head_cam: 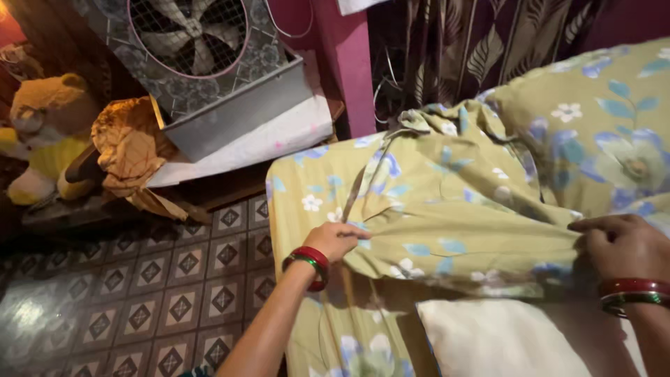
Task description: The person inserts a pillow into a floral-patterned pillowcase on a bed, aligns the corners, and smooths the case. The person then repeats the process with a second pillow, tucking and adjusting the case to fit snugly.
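A yellow-green pillowcase (pixel 447 209) with blue and white flowers lies bunched across the bed. My left hand (pixel 336 239), with red and green bangles at the wrist, pinches its open edge at the left. My right hand (pixel 621 246), also with bangles, grips the same edge at the right. Below that edge a plain white pillow (pixel 495 338) sticks out toward me. A second pillow (pixel 600 119) in matching floral cloth rests at the back right.
The bed sheet (pixel 328 328) has the same floral print and hangs at the bed's left side. A metal air cooler (pixel 202 63) with a fan grille stands at the back left, beside a crumpled orange cloth (pixel 129 150) and a teddy bear (pixel 42 132). Patterned floor tiles (pixel 139 307) lie left.
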